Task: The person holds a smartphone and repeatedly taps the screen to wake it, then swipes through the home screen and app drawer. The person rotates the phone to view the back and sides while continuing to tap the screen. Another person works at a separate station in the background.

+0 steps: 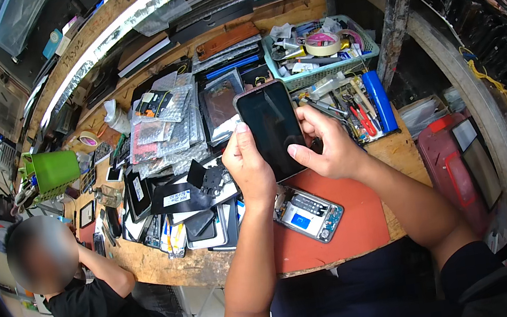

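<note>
In the head view, your left hand gripped the dark-screened phone along its left edge. Your right hand clasped its right edge, thumb at the lower part of the screen. Between both hands, the phone was held up above the workbench; nearer you, an opened phone lay on the red mat, its inner parts exposed.

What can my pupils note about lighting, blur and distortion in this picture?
Head view: the front edge of the workbench curves and the corners go black; head view: a long white strip, upper left, glares; head view: the smartphone screen looks nearly black, without strong glare; head view: the head of the seated person is blurred, while the opened phone looks fairly sharp.
</note>
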A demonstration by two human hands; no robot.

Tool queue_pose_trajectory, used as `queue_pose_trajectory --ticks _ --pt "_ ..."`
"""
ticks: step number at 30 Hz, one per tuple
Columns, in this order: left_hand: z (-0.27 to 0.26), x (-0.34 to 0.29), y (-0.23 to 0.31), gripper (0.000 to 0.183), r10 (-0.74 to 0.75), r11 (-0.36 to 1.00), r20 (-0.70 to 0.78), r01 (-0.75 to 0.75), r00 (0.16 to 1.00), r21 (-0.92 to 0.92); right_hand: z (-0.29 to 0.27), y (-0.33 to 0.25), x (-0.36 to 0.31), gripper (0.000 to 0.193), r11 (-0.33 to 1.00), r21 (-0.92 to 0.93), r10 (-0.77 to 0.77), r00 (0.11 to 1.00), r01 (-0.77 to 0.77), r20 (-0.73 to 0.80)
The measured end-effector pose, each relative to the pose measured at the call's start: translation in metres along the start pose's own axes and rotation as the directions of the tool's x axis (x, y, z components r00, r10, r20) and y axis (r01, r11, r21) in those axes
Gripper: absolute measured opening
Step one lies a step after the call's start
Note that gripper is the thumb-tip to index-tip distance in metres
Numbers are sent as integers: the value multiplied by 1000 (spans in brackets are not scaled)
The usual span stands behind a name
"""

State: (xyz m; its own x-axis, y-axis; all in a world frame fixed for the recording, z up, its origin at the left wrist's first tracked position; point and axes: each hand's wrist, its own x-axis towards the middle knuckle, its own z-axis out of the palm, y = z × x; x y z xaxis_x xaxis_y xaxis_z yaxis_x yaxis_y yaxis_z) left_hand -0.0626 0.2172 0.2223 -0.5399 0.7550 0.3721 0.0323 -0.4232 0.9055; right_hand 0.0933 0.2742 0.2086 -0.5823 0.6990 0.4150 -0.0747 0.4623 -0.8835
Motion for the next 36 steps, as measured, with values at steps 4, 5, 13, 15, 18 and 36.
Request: queue_pose_trajectory --ticks 4,5,13,15,18,36 --pt "2 0 2 42 -19 1000 -12 19 1000 -5 2 -5 0 42 999 37 -26 999 27 -25" --pt "2 1 2 42 -21 1000 -8 21 1000 -3 3 -5 0 43 997 56 -42 998 45 -40" --pt "0 6 -3 40 10 1000 -7 -10 1000 -5 3 -5 4 44 999 51 -6 1000 7 -19" --pt "3 4 1 39 -3 1000 9 3 1000 -13 3 -5 4 43 998 45 42 999 -41 -32" --pt "2 4 -2 39 -9 999 -17 9 1000 -35 2 -9 5 43 994 66 87 996 -87 7" --pt "-1 7 -1 38 -37 998 -20 36 999 -50 -1 -9 4 56 999 42 22 998 -25 63"
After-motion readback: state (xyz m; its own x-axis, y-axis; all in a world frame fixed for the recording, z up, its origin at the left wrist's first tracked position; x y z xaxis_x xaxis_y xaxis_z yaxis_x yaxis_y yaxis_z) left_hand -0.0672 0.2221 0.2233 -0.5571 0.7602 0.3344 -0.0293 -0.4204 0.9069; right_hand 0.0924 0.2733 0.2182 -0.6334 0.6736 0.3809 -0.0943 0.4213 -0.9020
